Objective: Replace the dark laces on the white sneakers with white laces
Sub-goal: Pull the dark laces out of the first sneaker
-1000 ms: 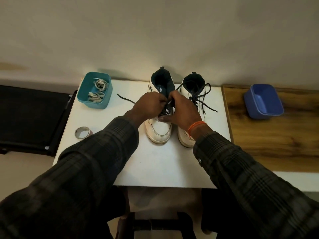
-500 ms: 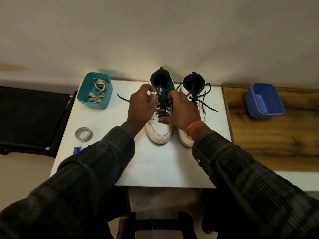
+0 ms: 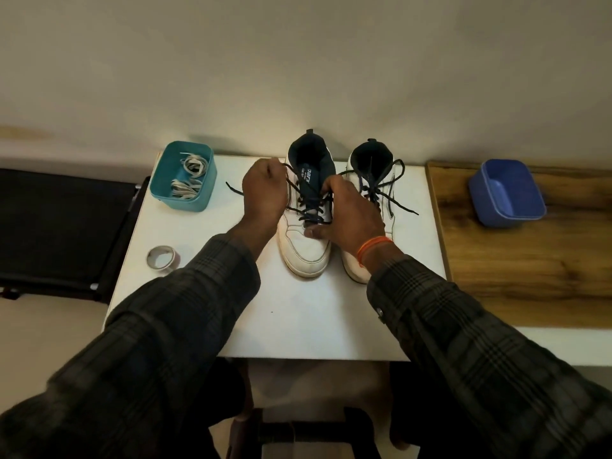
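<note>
Two sneakers stand side by side on the table (image 3: pixel 298 326), toes toward the person, heels near the wall. The left sneaker (image 3: pixel 304 250) touches the right sneaker (image 3: pixel 356 270). Left of them, at the table's back corner, sits a tub (image 3: pixel 165 190) with laces (image 3: pixel 188 188) lying in it. Nearer the person, by the left edge, lies a roll of tape (image 3: pixel 161 257). Right of the table is a wooden top (image 3: pixel 530 276) carrying a second tub (image 3: pixel 506 193).

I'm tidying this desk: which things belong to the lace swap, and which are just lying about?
In the job:
left sneaker
right sneaker
dark lace, pulled by left hand
white laces in teal tub

Lying about:
tape roll
blue tub
</note>
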